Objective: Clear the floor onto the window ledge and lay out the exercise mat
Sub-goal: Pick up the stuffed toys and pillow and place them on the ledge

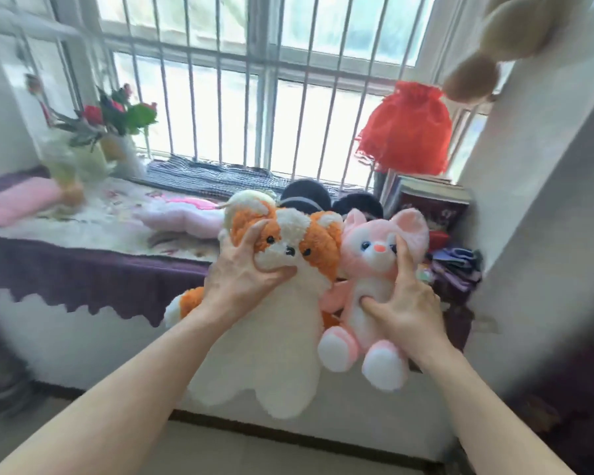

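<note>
My left hand (244,279) grips an orange-and-white plush dog (278,337) by its head and neck, fingers pressed into the fur. My right hand (403,303) holds a pink-and-white plush mouse (367,269) by its chest and cheek. Both toys hang upright in front of the window ledge (93,265), their heads at ledge height and their bodies dangling below its edge. The ledge is draped with a purple cloth and a floral cover. No exercise mat is in view.
On the ledge stand a vase of red flowers (114,132) at left, a pink plush (186,217), dark round cushions (306,195), a red gauze bag (405,132), books (432,200) and folded purple cloths (456,269) at right. A wall corner (542,234) juts out on the right.
</note>
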